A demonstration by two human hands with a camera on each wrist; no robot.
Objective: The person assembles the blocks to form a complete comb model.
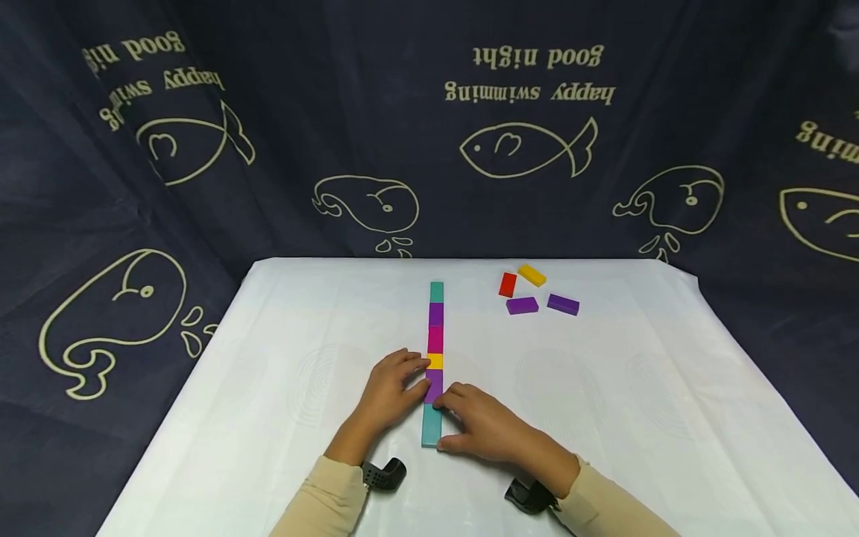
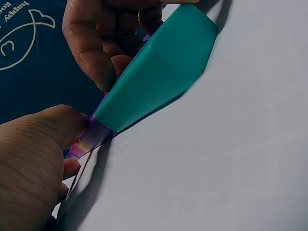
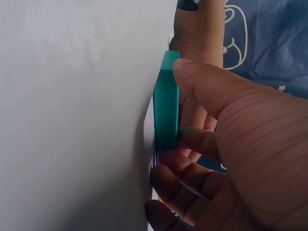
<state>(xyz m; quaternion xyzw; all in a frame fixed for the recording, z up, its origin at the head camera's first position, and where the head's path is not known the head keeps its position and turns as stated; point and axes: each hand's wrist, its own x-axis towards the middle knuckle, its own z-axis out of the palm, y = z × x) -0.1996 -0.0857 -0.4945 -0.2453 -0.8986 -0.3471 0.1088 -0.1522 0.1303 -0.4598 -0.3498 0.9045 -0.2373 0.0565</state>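
Observation:
A straight row of small blocks runs away from me along the table in the head view. It has a near teal block, a purple block, a yellow block, a magenta block, then a second purple block and a far teal block. My left hand rests at the row's left side, fingertips at the yellow block and thumb at the nearer purple one. My right hand holds the near teal block from the right, thumb at its near end, fingers by its far end.
Off the row, at the back right, lie a red block, another yellow block and two purple blocks. White cloth covers the table. A dark printed curtain hangs behind and at both sides.

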